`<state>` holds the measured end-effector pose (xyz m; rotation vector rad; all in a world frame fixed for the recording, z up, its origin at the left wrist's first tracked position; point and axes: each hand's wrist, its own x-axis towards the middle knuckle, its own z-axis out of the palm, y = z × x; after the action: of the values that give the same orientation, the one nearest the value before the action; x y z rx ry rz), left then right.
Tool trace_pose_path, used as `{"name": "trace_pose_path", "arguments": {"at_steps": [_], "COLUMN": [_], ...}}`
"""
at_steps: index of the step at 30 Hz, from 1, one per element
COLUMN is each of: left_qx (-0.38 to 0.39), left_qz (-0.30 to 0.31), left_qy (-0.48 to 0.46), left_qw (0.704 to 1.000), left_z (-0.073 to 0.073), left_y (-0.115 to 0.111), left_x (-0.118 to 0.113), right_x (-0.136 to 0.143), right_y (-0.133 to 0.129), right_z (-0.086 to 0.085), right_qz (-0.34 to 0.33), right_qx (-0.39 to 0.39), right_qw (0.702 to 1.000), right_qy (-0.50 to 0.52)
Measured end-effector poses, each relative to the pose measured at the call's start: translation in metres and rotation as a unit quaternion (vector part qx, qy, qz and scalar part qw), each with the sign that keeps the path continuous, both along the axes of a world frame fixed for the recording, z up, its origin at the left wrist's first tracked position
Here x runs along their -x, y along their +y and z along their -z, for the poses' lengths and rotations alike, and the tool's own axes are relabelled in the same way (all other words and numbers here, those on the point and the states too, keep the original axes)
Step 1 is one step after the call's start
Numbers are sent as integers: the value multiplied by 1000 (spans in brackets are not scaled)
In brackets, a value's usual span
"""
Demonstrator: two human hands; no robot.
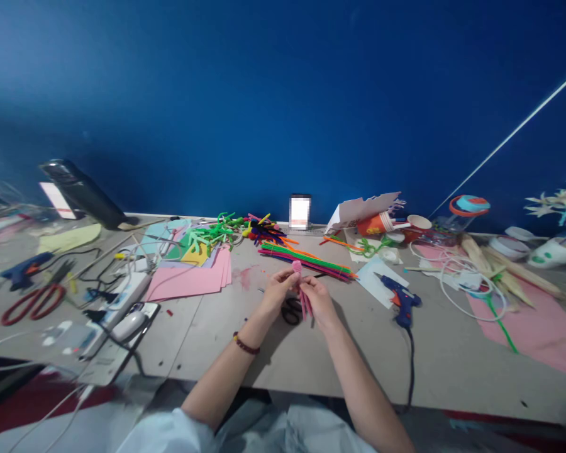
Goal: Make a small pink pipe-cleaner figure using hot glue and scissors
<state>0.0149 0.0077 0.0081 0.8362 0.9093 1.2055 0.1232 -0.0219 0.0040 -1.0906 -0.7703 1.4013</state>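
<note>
My left hand (pixel 280 290) and my right hand (pixel 318 301) meet over the middle of the table, fingers closed on a pink pipe cleaner piece (pixel 297 267). Its rounded top pokes up above the left fingertips, while pink strands hang below the right fingers. How the strands join is hidden by my fingers. Scissors with black handles (pixel 291 313) lie on the table just beneath the hands. Beyond them rests a bundle of green, purple and orange pipe cleaners (pixel 306 259).
A blue glue gun (pixel 405 302) lies to the right, its cord running over the front edge. Pink paper sheets (pixel 188 282), red-handled scissors (pixel 34 304) and a power strip (pixel 117 311) are on the left. A lit phone (pixel 300 212) stands against the blue wall (pixel 264 113).
</note>
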Motion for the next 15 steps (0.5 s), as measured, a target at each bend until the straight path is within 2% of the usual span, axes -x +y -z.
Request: {"name": "trace_pose_path", "arguments": {"at_steps": [6,15], "left_qx": [13,4], "left_qz": [-1,-36], "left_qy": [4,27], "left_qw": [1000,999], "left_z": [4,0], "left_y": [2,2], "left_x": [2,2], "right_x": [3,2], "right_y": [1,0], "right_z": [6,2], "right_qz": [-22,-31], "right_qx": [4,13], "right_qw": [1000,999], "right_qy": [-4,-6]}}
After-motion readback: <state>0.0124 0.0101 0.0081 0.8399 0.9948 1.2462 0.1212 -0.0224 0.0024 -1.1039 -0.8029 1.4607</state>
